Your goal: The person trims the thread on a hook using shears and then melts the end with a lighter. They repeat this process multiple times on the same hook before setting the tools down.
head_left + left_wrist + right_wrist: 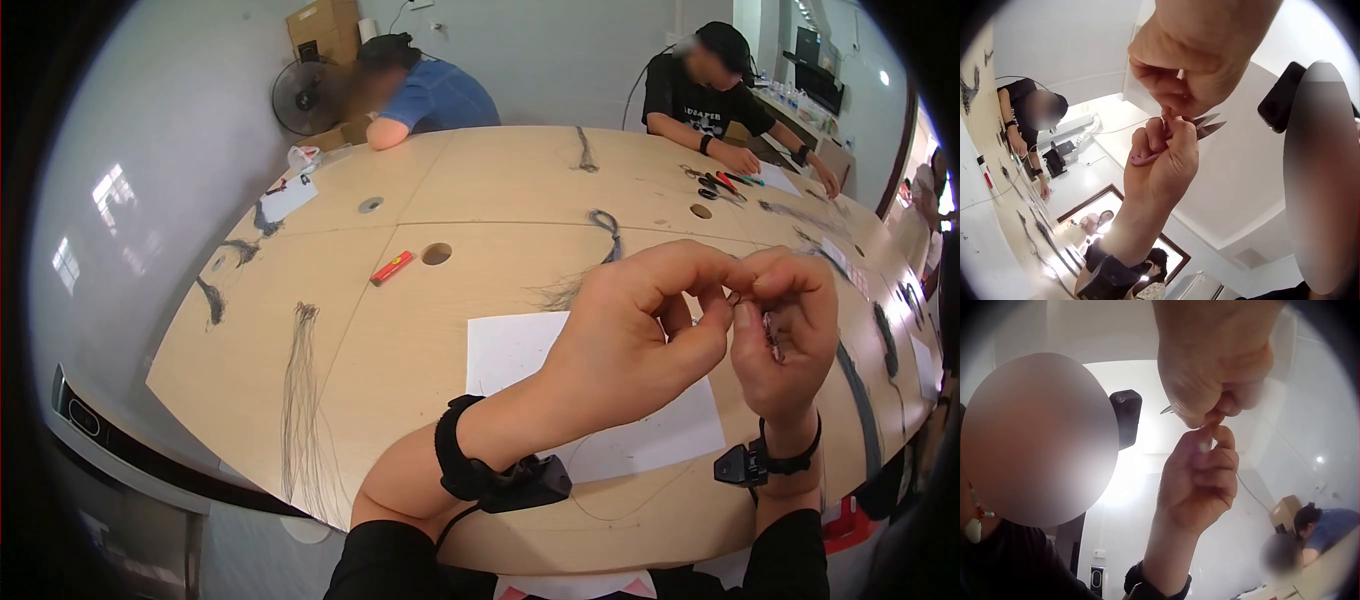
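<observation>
Both hands meet at their fingertips, raised above a white paper sheet [650,440]. The left hand [630,345] has its fingers curled, and its thumb and fingertips pinch a fine thread [1127,127] that trails off to one side. The right hand [787,345] touches those fingertips with its own. In its curled fingers it holds small scissors, whose pinkish handle [1143,160] lies against the palm; the parted blades [1211,125] stick out past the fingers. In the right wrist view a blade tip [1167,410] shows beside the right hand. The exact pinch point is hidden.
A red lighter [393,268] lies beside a table hole [436,254]. Bundles of dark strands [302,400] are spread over the table [400,350]. Across it, one person [440,95] leans down and another [700,110] works near scissors and pens.
</observation>
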Demonstrator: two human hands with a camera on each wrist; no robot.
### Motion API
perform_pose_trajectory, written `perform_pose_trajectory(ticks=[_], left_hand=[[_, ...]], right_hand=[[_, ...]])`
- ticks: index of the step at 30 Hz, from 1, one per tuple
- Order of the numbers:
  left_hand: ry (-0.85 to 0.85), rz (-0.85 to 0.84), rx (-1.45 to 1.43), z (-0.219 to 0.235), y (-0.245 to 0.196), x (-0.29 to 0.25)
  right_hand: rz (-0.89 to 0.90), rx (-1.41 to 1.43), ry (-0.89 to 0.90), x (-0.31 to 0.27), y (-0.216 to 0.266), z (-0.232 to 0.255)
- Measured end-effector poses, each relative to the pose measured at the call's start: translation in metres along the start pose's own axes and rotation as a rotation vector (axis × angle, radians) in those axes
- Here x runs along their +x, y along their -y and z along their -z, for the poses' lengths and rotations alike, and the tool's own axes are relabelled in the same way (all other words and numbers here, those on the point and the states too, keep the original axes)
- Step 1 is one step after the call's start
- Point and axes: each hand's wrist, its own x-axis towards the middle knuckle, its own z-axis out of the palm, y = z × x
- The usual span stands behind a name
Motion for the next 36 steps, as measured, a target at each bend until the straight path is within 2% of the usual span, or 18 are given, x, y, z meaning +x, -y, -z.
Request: perform_pose_trajectory(ticks=[9, 16, 20, 22, 24, 25, 26, 27, 28, 30, 33, 36], left_hand=[[-0.001, 0.021, 0.063, 0.004, -0.001, -0.001], [-0.026, 0.042, -0.02, 0.006, -0.001, 0.002], [-0.013, 0.023, -0.009, 0.008, 0.0, 0.001], [-0.02, -0.062, -0.009, 0.006, 0.007, 0.003], [-0.019, -0.03, -0.002, 0.004, 0.006, -0.001], [-0.028, -0.015, 0.04, 0.005, 0.004, 0.001], [0.005, -0.026, 0.007, 0.003, 0.003, 0.003], [-0.032, 0.023, -0.053, 0.001, 0.001, 0.001], [-0.073, 0.076, -0.104, 0.001, -0.001, 0.001], [-0.065, 0.073, -0.149, 0.005, -0.004, 0.002], [-0.093, 0.1, -0.196, 0.004, -0.005, 0.003], [-0.078, 0.113, -0.19, 0.004, -0.004, 0.003]], right_hand=[[-0.08, -0.019, -0.056, -0.001, 0.0, -0.004], [0.037, -0.116, 0.003, 0.003, 0.002, 0.001], [0.03, -0.127, -0.046, 0.003, 0.006, -0.003], [0.013, -0.175, -0.058, 0.002, 0.004, -0.003], [0.016, -0.067, -0.063, 0.001, 0.003, -0.003], [0.021, -0.123, -0.012, 0.001, 0.002, 0.003], [-0.012, -0.066, -0.035, 0.0, 0.002, 0.003], [-0.039, 0.002, -0.06, 0.0, 0.002, 0.002], [-0.041, -0.022, -0.074, 0.0, 0.002, 0.005], [0.047, -0.067, -0.039, 0.004, 0.002, 0.008], [0.089, -0.158, -0.049, 0.008, 0.003, 0.009], [0.055, -0.148, -0.058, 0.006, 0.005, 0.006]])
